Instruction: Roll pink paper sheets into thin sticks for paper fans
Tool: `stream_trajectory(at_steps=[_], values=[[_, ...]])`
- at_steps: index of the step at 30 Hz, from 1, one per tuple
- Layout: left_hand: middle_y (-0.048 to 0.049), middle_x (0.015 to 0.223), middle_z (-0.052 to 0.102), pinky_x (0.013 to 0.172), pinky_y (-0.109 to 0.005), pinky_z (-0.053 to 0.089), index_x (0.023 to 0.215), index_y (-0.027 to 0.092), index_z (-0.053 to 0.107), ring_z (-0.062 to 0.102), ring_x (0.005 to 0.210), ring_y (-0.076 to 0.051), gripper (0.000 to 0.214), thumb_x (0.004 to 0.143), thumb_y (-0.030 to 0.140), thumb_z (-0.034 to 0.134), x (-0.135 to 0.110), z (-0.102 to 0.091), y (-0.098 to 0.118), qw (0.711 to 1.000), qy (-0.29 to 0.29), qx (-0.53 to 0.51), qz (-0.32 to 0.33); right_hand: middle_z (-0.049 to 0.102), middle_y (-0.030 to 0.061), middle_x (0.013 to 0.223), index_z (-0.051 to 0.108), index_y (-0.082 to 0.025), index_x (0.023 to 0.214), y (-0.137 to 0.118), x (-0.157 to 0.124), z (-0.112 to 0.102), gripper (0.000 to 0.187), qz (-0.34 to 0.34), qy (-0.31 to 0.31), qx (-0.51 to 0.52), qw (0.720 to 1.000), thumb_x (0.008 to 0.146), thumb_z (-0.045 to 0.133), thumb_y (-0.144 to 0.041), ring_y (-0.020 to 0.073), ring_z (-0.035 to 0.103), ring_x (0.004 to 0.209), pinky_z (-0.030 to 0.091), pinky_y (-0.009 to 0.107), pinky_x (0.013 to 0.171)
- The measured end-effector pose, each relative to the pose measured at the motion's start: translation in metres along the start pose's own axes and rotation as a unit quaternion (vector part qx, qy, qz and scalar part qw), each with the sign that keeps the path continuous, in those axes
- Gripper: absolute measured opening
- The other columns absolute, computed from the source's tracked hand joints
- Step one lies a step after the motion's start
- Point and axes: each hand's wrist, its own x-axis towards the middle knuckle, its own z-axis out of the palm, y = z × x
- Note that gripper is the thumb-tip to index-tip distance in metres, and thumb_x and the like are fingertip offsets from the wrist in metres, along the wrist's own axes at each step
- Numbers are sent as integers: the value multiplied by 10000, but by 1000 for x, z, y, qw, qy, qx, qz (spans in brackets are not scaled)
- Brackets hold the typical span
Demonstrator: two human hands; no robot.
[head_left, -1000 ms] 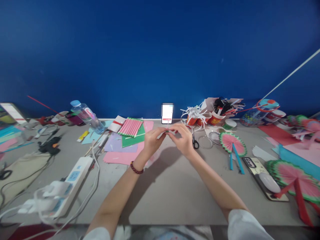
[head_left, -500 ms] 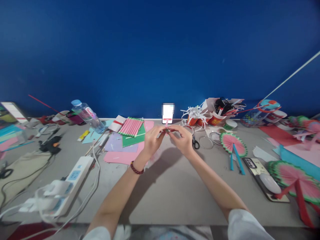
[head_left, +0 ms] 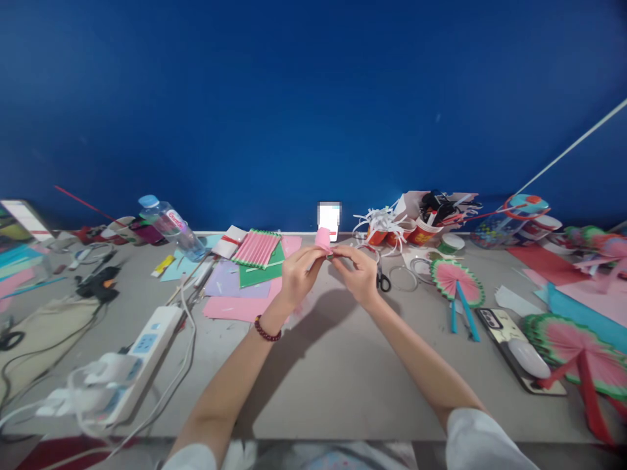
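Both hands meet in front of an upright phone (head_left: 329,219), above the grey table. My left hand (head_left: 300,269), with a dark red bead bracelet on the wrist, pinches a piece of pink paper (head_left: 322,237) by its lower end. My right hand (head_left: 356,269) is closed on the same paper from the other side, fingertips almost touching the left ones. A small greenish edge shows between the fingers. How the paper is folded there is hidden. Left of my hands lies a pink pleated paper (head_left: 258,249) with green edges.
Scissors (head_left: 383,281) lie just right of my right hand. A watermelon paper fan (head_left: 458,284) with blue sticks is farther right, near a white mouse (head_left: 529,359). At left are a water bottle (head_left: 174,225) and a power strip (head_left: 144,359) with cables.
More of the pink paper now stands up above my fingertips, broad side showing, where a narrow strip showed before. Both hands stay in nearly the same place.
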Motion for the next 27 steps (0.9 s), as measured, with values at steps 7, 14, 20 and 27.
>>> stream_trajectory(at_steps=[7,14,20,27], values=[[-55,856,715,738,-277,552,869,184,652,672,810,-143,125,879,163,529,1,-1,0,1000,12,2,17,737,45,898,699,-237,885,-2,-1,0,118,-11,-2,-6,1000,822,599,-226,188,696,838,566,350,798],[-49,825,719,700,-261,553,837,182,652,680,766,-136,128,882,181,532,2,-1,-1,1000,15,5,14,740,37,866,709,-241,861,-5,0,0,120,-5,-6,-4,1000,825,596,-254,191,700,815,573,344,777],[-39,814,719,697,-242,541,835,177,642,679,764,-131,85,857,147,565,1,-2,0,1000,20,2,17,738,36,865,704,-240,849,-5,1,-1,102,12,-11,19,1000,819,608,-256,190,696,819,569,347,784],[-32,796,705,692,-241,524,836,184,627,664,754,-128,114,880,154,527,2,-2,0,1000,7,-16,11,726,48,840,693,-223,841,-7,2,-1,90,31,-12,45,998,809,625,-272,184,681,795,556,341,762]])
